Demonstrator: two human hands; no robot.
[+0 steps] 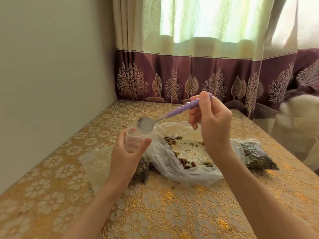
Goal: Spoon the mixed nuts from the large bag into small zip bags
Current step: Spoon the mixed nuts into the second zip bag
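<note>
Head view: the left hand [126, 152] has its grip curled round an upright small zip bag [136, 138]. The right hand [211, 121] pinches a purple-handled spoon [174, 112], its bowl at the bag's mouth. Just right, the large bag [183, 163] of mixed nuts [185, 163] lies on the tabletop [172, 213].

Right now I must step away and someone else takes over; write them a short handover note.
Left hand grips an open small zip bag, nuts at its bottom.
Right hand holds the purple-handled spoon, its bowl tipped at the bag's mouth.
Large bag lies open on the table, few nuts left.
One filled small bag lies to the right.
Left: finish filling, zip shut.
</note>
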